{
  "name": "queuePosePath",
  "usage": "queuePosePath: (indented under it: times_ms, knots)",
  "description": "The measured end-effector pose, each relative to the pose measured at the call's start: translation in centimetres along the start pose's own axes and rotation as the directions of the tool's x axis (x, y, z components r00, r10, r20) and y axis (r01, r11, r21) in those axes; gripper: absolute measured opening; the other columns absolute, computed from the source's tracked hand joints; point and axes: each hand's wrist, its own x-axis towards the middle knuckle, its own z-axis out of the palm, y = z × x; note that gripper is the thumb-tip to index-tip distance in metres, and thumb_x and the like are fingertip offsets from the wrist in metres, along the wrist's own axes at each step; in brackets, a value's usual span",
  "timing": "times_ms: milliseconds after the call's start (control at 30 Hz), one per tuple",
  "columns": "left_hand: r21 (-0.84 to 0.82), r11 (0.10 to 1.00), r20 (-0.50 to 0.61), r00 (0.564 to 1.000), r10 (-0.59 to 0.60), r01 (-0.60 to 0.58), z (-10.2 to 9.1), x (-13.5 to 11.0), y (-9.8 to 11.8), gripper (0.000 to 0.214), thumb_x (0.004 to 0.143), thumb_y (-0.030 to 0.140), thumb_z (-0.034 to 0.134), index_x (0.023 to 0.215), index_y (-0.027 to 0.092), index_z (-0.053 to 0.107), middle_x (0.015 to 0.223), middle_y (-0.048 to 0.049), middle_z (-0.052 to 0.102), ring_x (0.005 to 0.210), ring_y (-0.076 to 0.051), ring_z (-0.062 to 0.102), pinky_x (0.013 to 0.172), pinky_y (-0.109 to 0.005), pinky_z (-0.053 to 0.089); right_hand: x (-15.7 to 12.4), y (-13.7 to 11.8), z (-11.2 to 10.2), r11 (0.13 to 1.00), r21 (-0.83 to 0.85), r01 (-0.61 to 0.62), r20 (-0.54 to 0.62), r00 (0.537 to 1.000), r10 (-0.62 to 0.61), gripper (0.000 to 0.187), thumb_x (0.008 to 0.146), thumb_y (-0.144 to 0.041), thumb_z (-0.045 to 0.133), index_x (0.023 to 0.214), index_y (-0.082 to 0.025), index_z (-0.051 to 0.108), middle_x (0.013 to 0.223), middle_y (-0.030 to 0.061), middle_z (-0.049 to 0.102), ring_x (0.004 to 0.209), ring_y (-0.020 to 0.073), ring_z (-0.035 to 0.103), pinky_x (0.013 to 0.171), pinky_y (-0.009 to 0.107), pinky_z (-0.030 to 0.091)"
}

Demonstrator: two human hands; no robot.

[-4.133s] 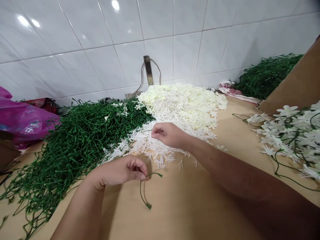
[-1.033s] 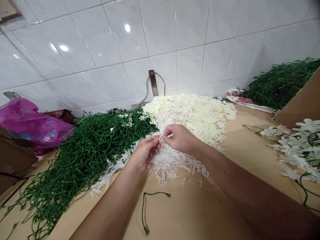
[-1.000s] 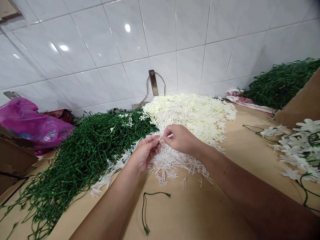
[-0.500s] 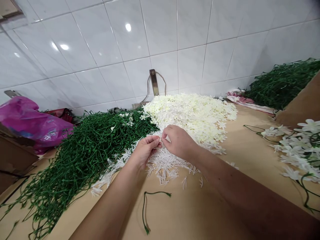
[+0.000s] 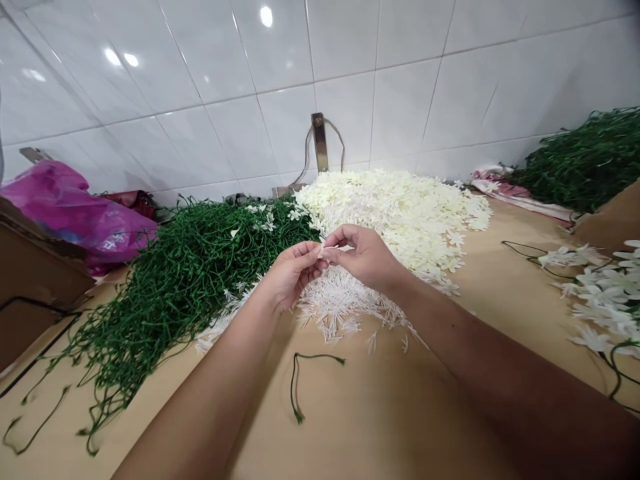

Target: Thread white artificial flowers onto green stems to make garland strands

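My left hand (image 5: 299, 272) and my right hand (image 5: 367, 259) meet fingertip to fingertip above the table. Both are closed in a pinch around a small white flower piece (image 5: 321, 251); the fingers cover most of it. Just beneath and in front lies a heap of thin white stamen-like sticks (image 5: 333, 303). Behind my right hand spreads a large pile of pale yellow-white artificial blossoms (image 5: 400, 203). Left of my left hand is a big tangle of green plastic stems (image 5: 200, 267). One forked green stem (image 5: 297, 380) rests alone between my forearms.
At the right edge lie white flowers on stems (image 5: 607, 300), with more green stems (image 5: 585, 160) behind a cardboard flap (image 5: 613, 217). A pink plastic bag (image 5: 75, 213) and a cardboard box (image 5: 37, 293) stand at left. A metal bracket (image 5: 320, 143) rises against the tiled wall (image 5: 280, 53).
The camera has tipped slightly, so the scene sits higher and a little further right. My fingertips stay together on the small white piece; my right fingers have shifted slightly around it.
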Motion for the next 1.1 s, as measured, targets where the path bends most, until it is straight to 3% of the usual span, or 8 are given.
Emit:
queuePosePath:
  times_ms: [400,467,567,700,767,833,933,1100]
  knots:
    - [0.332,0.942,-0.081,0.993,0.091,-0.059,1.0,-1.9,1.6,0.013,0.065,0.024,0.062,0.069,0.014,0.055,0.059,0.0014,0.053,0.054,-0.007,0.047,0.052,-0.018,0.035,0.2,-0.7,-0.5,0.995,0.098,-0.028,0.081,0.996,0.02,0.012,0.068,-0.018,0.057,0.071,-0.015,0.046,0.058,-0.0023,0.049,0.051,0.0072,0.049,0.052,0.025,0.042]
    - [0.555,0.826,-0.013,0.991,0.131,-0.101,1.3,-3.5,1.6,0.01,0.066,0.023,0.06,0.069,0.015,0.057,0.063,0.0003,0.054,0.058,-0.009,0.047,0.055,-0.021,0.035,0.3,-0.8,-0.6,0.995,0.101,-0.018,0.055,0.998,0.013,0.014,0.068,-0.015,0.057,0.072,-0.016,0.044,0.057,-0.0041,0.047,0.049,0.0061,0.048,0.05,0.024,0.041]
    - [0.843,0.481,0.254,0.966,0.037,-0.24,1.9,-6.3,0.9,0.007,0.064,0.019,0.061,0.07,0.018,0.061,0.075,-0.003,0.057,0.073,-0.015,0.049,0.066,-0.026,0.035,0.4,-1.2,-0.9,0.993,0.112,-0.038,0.042,0.999,0.034,0.014,0.068,-0.011,0.056,0.075,-0.015,0.044,0.057,-0.0044,0.046,0.049,0.0055,0.047,0.051,0.023,0.042]
    - [0.915,0.102,0.399,0.914,-0.072,-0.392,2.6,-8.2,-1.4,0.016,0.063,0.008,0.054,0.072,0.019,0.061,0.074,-0.0043,0.056,0.071,-0.018,0.048,0.064,-0.028,0.033,0.1,-1.5,-0.9,0.995,0.077,-0.057,0.131,0.99,0.047,0.006,0.07,-0.014,0.054,0.074,-0.014,0.05,0.058,-0.0028,0.048,0.051,0.0063,0.047,0.05,0.023,0.042]
    - [0.914,0.037,0.405,0.912,-0.064,-0.403,2.7,-8.1,-2.3,0.016,0.062,0.005,0.051,0.066,0.019,0.059,0.07,-0.0043,0.055,0.068,-0.017,0.048,0.062,-0.028,0.032,-0.1,-1.5,-0.8,0.996,0.064,-0.062,0.16,0.986,0.051,0.004,0.071,-0.015,0.054,0.074,-0.015,0.051,0.058,-0.0027,0.049,0.052,0.0064,0.047,0.05,0.023,0.041]
    - [0.917,0.112,0.386,0.922,-0.007,-0.383,2.5,-7.6,-2.5,0.015,0.063,0.006,0.05,0.063,0.019,0.057,0.068,-0.0039,0.056,0.067,-0.017,0.048,0.062,-0.028,0.032,-0.2,-1.5,-0.8,0.994,0.079,-0.069,0.175,0.983,0.054,0.005,0.071,-0.016,0.054,0.074,-0.014,0.05,0.059,-0.0025,0.049,0.054,0.0065,0.047,0.051,0.023,0.041]
    - [0.881,0.392,0.247,0.964,0.096,-0.264,1.8,-6.4,-1.6,0.011,0.067,0.009,0.049,0.065,0.019,0.054,0.065,-0.0016,0.057,0.061,-0.014,0.048,0.057,-0.025,0.033,-0.2,-1.4,-0.8,0.984,0.152,-0.092,0.208,0.976,0.059,0.006,0.071,-0.017,0.054,0.073,-0.014,0.049,0.061,-0.0023,0.049,0.056,0.0067,0.048,0.055,0.023,0.042]
    - [0.519,0.848,-0.042,0.988,0.15,-0.107,0.3,-4.3,-0.6,0.007,0.064,0.013,0.058,0.064,0.016,0.051,0.056,0.0025,0.052,0.056,-0.009,0.048,0.055,-0.02,0.036,-0.3,-1.0,-0.6,0.956,0.214,-0.203,0.28,0.95,0.139,0.004,0.071,-0.014,0.052,0.07,-0.015,0.049,0.061,-0.0029,0.049,0.056,0.0064,0.049,0.059,0.023,0.042]
